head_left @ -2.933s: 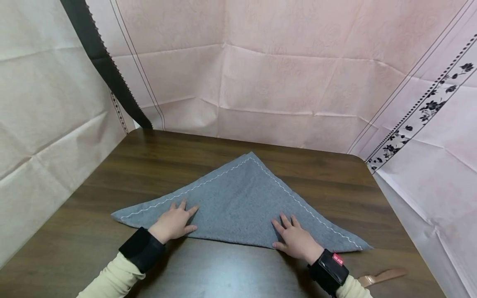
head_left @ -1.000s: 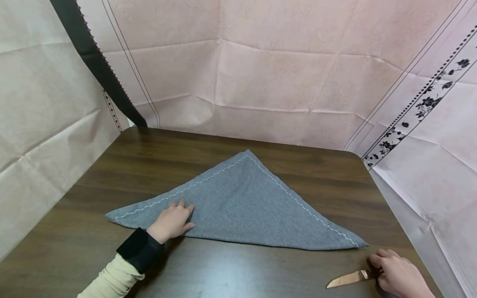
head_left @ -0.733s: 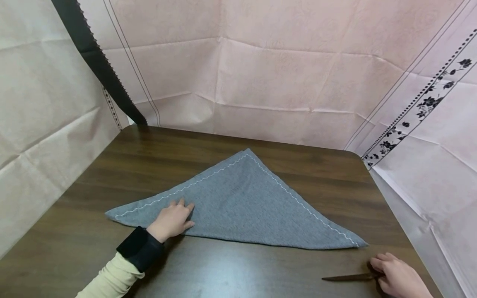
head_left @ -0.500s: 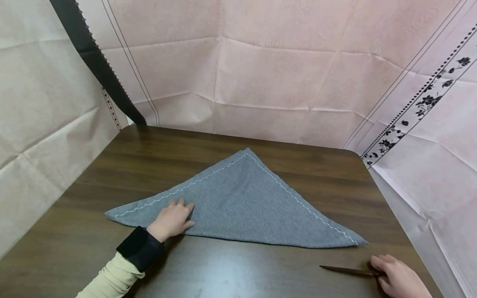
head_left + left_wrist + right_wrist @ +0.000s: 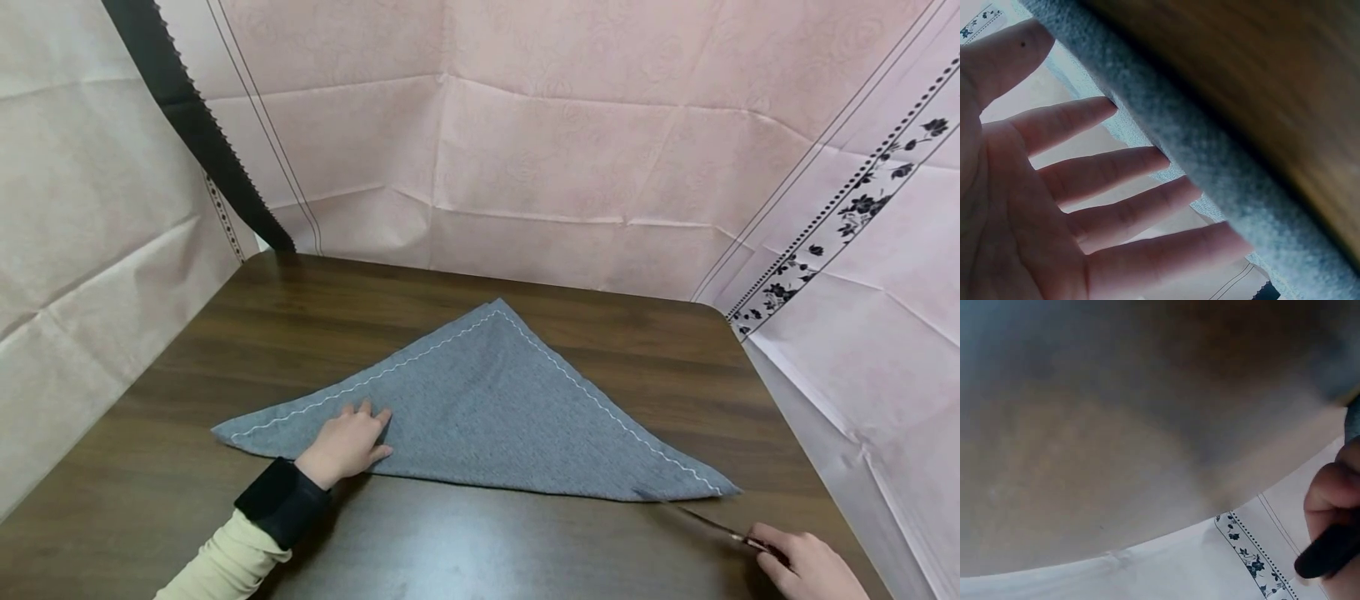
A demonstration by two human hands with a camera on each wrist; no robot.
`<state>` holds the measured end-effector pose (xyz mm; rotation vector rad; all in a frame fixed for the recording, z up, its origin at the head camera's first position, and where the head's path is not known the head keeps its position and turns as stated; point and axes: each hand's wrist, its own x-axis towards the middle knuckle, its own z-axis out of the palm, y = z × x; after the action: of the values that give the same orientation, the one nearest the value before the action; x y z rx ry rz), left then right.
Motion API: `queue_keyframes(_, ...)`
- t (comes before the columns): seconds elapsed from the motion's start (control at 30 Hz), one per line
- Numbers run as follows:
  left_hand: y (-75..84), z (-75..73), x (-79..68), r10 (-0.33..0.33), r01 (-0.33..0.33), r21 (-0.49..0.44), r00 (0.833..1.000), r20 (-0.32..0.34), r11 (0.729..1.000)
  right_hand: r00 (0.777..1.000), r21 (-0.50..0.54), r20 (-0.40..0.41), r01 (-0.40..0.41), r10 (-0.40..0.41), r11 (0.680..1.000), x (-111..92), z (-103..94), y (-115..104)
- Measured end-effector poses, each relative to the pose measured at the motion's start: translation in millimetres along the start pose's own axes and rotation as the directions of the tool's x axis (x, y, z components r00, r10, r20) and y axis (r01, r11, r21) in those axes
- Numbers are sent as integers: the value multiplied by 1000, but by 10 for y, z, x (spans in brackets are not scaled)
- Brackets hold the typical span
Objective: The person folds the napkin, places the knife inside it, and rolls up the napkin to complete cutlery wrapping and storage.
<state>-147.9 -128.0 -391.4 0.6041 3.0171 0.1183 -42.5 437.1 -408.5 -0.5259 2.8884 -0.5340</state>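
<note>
A grey-blue cloth (image 5: 480, 417), folded into a triangle with white wavy stitching along two sides, lies flat on the table. My left hand (image 5: 345, 442) rests on its left part, fingers spread and fairly straight; the left wrist view has those fingers (image 5: 1129, 212) along the cloth's near folded edge. My right hand (image 5: 806, 562) grips a knife (image 5: 708, 522) at the table's near right. The blade points up-left, and its tip overlaps the cloth's front edge near the right corner. In the right wrist view, curled fingers (image 5: 1335, 487) hold the dark handle end (image 5: 1329, 550).
The dark wooden table (image 5: 360, 300) has rounded far corners. Creased pale pink sheets (image 5: 555, 158) hang behind it and at both sides, with a black band (image 5: 195, 125) at left and a floral border (image 5: 855, 217) at right.
My right hand has left the cloth and picked up the knife from the table. Over the last half second the blade has swung to the cloth's edge. My left hand stays put.
</note>
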Motion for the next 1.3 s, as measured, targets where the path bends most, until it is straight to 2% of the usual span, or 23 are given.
queue_keyframes(0.1,-3,9,0,-2,2,0,1000,0,1000,991,31,-89,98,-95,995,28,17,-41)
queue_keyframes(0.23,-3,16,-8,-4,4,8,1000,2,1000,958,46,-214,207,-192,977,74,42,-117)
queue_keyframes(0.4,-6,18,-17,-11,11,9,1000,9,1000,888,-30,-377,272,-263,962,168,29,-244)
queue_keyframes(0.5,-4,16,-22,-18,18,4,1000,16,1000,854,-73,-434,286,-289,955,258,-14,-314)
queue_keyframes(0.6,0,15,-27,-25,25,4,999,21,1000,854,-70,-449,261,-264,963,342,-53,-398)
queue_keyframes(0.73,20,-4,-28,-26,26,-6,999,26,1000,867,-55,-444,225,-226,973,451,-83,-518)
queue_keyframes(0.8,29,-11,-29,-28,28,-11,999,33,1000,867,-71,-444,218,-226,973,510,-99,-572)
queue_keyframes(0.97,36,-9,-31,-34,35,-10,998,51,999,862,-98,-448,218,-239,971,659,-113,-704)
queue_keyframes(1.2,20,-6,-27,-34,35,-15,998,43,999,860,-85,-441,244,-256,966,851,-64,-887)
queue_keyframes(1.3,18,-4,-20,-27,28,-19,999,33,999,867,-73,-426,252,-259,965,946,-36,-959)
